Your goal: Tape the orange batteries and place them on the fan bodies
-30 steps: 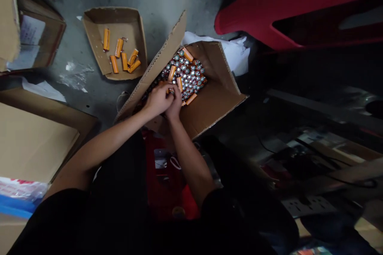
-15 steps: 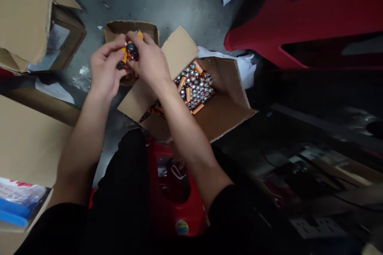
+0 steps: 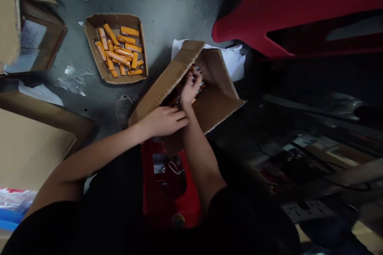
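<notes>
An open cardboard box [image 3: 220, 109] stands in front of me with orange-wrapped cylindrical batteries [image 3: 202, 87] inside, partly covered by its raised flap [image 3: 167, 81]. My right hand [image 3: 190, 87] reaches into this box, its fingers curled on batteries; how many it holds is hidden. At the box's near edge my left hand [image 3: 167, 121] lies with fingers stretched out, close to my right wrist, and I see nothing in it. Further left, a shallow cardboard tray [image 3: 115, 18] contains several loose orange batteries [image 3: 119, 53] lying in different directions.
A red plastic stool [image 3: 239, 32] stands at the upper right. Below my arms is another red stool [image 3: 191, 203]. Cardboard boxes [image 3: 32, 143] line the left side. Crumpled clear plastic [image 3: 74, 79] lies on the floor; a power strip [image 3: 308, 210] is at lower right.
Both hands have left the tray and moved right to the box; the batteries they held there are out of them. The box's left flap now stands raised. The view has shifted slightly.
</notes>
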Tool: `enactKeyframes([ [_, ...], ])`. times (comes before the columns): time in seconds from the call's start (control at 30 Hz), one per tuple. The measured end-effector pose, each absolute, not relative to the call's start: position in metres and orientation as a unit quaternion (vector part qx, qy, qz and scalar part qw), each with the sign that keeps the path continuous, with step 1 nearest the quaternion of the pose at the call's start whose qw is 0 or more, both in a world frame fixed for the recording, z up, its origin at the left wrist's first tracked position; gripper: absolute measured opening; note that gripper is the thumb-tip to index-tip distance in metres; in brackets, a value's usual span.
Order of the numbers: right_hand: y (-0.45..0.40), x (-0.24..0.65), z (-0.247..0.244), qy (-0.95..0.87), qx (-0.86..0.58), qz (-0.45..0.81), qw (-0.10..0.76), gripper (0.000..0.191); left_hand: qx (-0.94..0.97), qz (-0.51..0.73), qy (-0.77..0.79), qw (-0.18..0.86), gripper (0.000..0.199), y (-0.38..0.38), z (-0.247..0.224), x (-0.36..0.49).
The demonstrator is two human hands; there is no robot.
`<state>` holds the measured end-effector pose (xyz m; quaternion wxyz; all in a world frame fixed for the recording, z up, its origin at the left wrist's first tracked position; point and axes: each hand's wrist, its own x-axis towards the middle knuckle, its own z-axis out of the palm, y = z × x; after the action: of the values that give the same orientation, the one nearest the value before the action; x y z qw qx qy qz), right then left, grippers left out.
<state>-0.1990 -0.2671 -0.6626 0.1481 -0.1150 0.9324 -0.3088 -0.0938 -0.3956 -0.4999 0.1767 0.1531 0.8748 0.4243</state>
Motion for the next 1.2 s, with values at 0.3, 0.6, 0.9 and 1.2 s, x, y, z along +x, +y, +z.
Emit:
enactKeyframes([
  [0.3, -0.261, -0.178, -0.641, 0.914, -0.185, -0.179, 0.313, 0.048, -0.060, 0.286, 0.886, 0.359, 0.039, -0.411, -0.573, -0.091],
  [0.6, -0.227, -0.115, -0.592, 0.801, -0.356, -0.144, 0.459, 0.060, 0.022, 0.336, 0.863, 0.376, 0.100, -0.437, -0.567, -0.002],
  [0.9, -0.212, -0.086, -0.593, 0.822, -0.309, -0.123, 0.462, 0.109, 0.088, 0.266, 0.883, 0.377, 0.082, -0.436, -0.572, -0.018],
  [1.2, -0.225, -0.047, -0.583, 0.875, -0.203, -0.117, 0.424, 0.122, 0.065, 0.257, 0.877, 0.400, 0.078, -0.427, -0.575, -0.030],
])
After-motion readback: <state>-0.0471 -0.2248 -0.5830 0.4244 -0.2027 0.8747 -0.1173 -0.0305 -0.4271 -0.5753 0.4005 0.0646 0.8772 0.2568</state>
